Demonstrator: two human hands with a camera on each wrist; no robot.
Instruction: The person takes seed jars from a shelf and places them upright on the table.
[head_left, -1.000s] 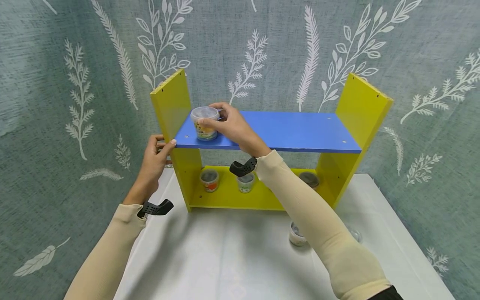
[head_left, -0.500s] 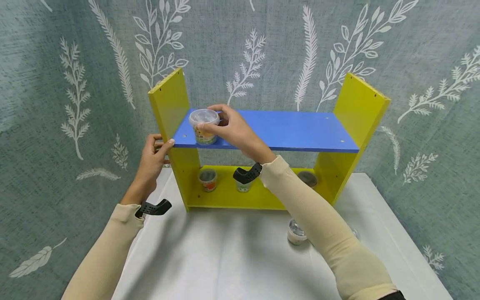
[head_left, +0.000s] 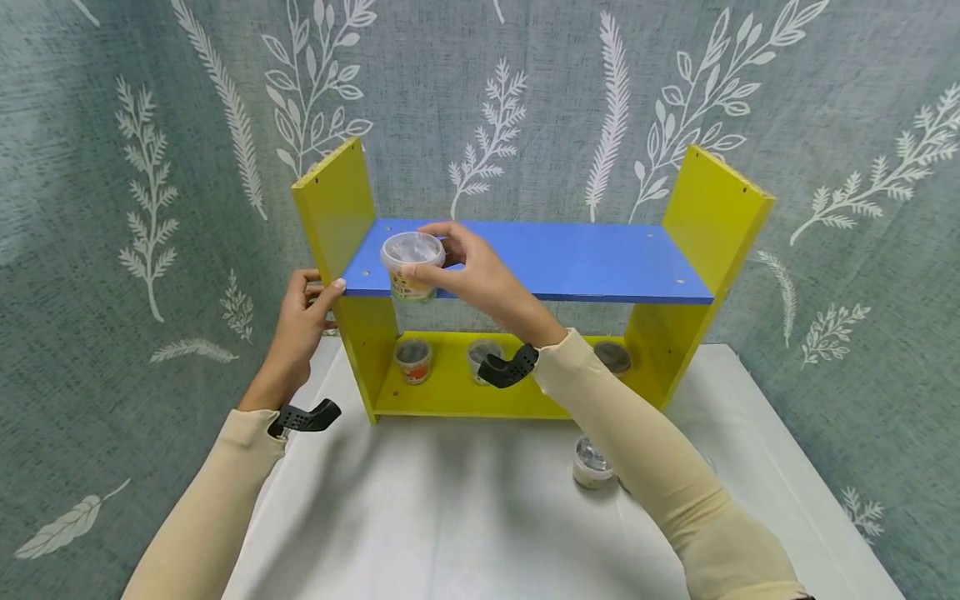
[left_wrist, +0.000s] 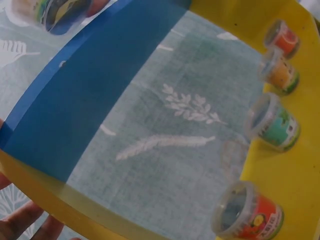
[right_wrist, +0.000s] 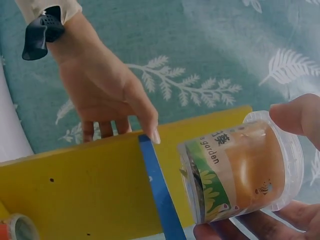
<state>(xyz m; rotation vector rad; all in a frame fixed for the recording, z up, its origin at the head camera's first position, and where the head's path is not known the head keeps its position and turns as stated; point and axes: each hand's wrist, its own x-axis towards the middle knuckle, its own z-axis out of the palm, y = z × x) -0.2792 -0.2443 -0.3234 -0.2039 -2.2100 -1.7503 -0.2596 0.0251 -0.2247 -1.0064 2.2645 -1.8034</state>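
Clear-rimmed tub (right_wrist: 245, 167), orange and green, in curled right fingers (right_wrist: 270, 227), left fingers (right_wrist: 145, 112) around yellow panel (right_wrist: 100, 192)

Both arms (head_left: 660, 467) reach forward, the left grip (head_left: 302, 317) holding with thumb (head_left: 330, 295) opposite fingers (head_left: 299, 280), the right grip (head_left: 474, 267) curled and holding

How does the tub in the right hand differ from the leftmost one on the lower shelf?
The held tub has an orange and green label; the shelf tub a mostly red one. The held tub is gripped by the right hand; the shelf tub stands on the yellow board. Both are round, see-through tubs.
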